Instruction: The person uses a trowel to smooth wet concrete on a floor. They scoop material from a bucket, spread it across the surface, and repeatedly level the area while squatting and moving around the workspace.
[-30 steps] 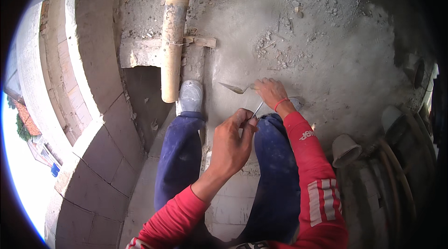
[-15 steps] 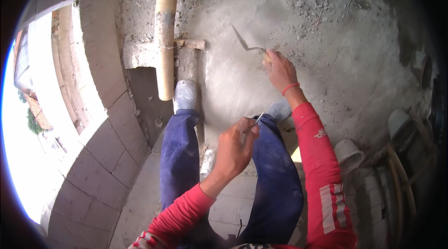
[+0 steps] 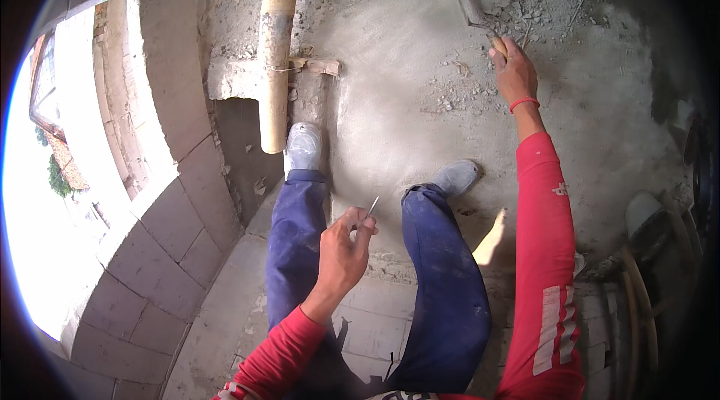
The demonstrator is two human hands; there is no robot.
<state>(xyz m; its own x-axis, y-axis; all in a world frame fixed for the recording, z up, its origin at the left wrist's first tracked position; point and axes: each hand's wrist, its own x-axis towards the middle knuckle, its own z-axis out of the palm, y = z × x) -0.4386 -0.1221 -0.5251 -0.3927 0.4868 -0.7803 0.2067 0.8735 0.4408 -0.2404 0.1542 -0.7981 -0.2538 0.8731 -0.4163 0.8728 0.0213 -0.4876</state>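
Observation:
My right hand [image 3: 516,74], a red band at its wrist, reaches far out over the grey floor, closed round the wooden handle of a small trowel [image 3: 472,10]. The trowel's blade is at the edge of loose grey rubble [image 3: 540,14], smeared by motion; whether it touches the floor I cannot tell. Close to my body, above the gap between my legs, my left hand [image 3: 345,246] pinches a thin white stick [image 3: 373,206] between thumb and fingers. The stick looks like a cigarette and points up and away.
A pale yellow pipe [image 3: 279,32] runs toward my dusty left shoe [image 3: 304,146], tied near a wood strip [image 3: 322,66]. Block wall [image 3: 176,62] and a bright opening lie left. More crumbs [image 3: 465,96] dot the floor. A grey container [image 3: 643,214] stands right.
My right hand has carried the trowel farther out and right, toward the rubble. My left hand, still pinching the white stick, has shifted left and slightly nearer to me.

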